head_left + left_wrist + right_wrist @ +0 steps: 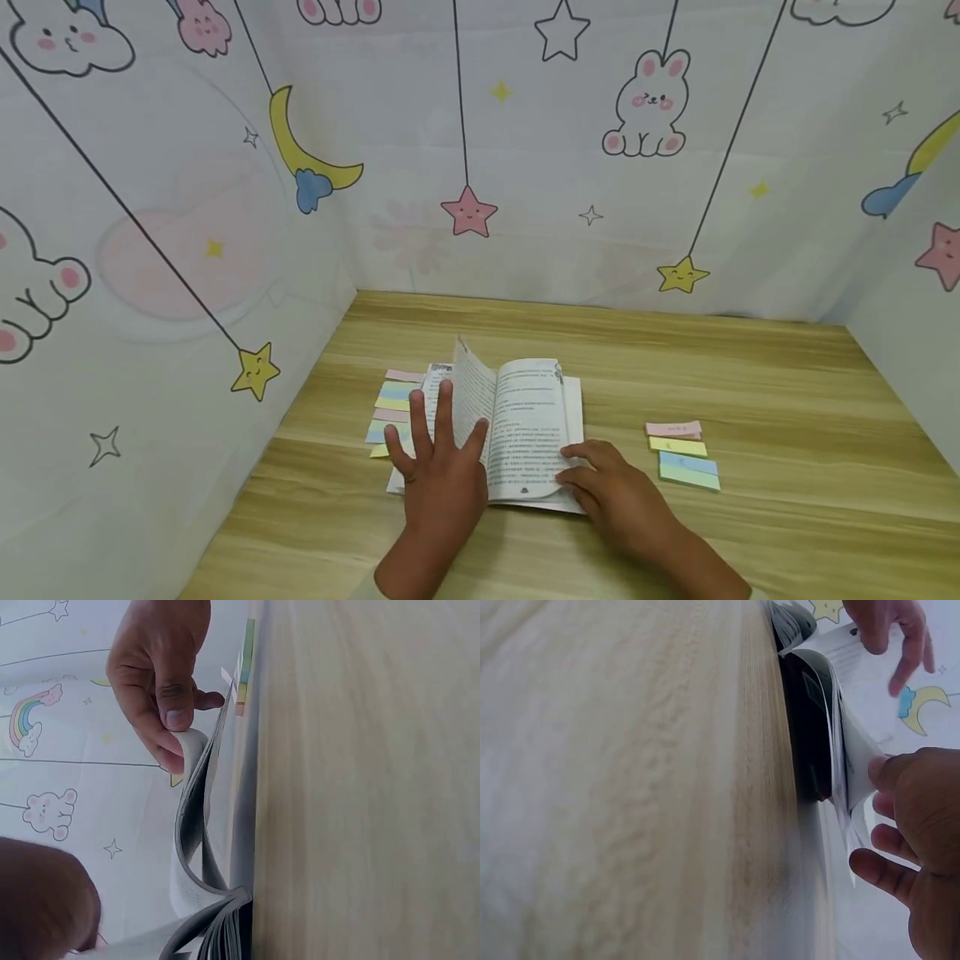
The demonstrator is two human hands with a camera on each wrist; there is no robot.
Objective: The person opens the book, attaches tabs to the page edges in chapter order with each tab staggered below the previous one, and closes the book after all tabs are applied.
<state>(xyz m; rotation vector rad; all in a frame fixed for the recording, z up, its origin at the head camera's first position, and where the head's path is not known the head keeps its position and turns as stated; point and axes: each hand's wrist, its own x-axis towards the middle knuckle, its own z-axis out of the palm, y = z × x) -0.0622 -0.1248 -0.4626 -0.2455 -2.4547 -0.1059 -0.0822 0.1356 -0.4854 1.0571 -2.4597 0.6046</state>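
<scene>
An open book [527,425] with printed pages lies on the table, one leaf [472,392] standing half raised near its spine. My left hand [446,483] is over the left pages with its fingers spread and straight, the index fingertip by the raised leaf. My right hand [622,500] pinches the outer edge of the right-hand pages; in the left wrist view these pages [191,802] bow up from the spine towards the right hand [161,675]. In the right wrist view the fingertips of the right hand [930,825] meet the page edge.
Pastel sticky tabs [393,408] stick out beyond the book's left edge. To the right, pink, yellow, blue and green sticky note pads [684,454] lie on the wooden table [787,400]. Cartoon-printed white cloth [525,150] walls the table in at the back and sides.
</scene>
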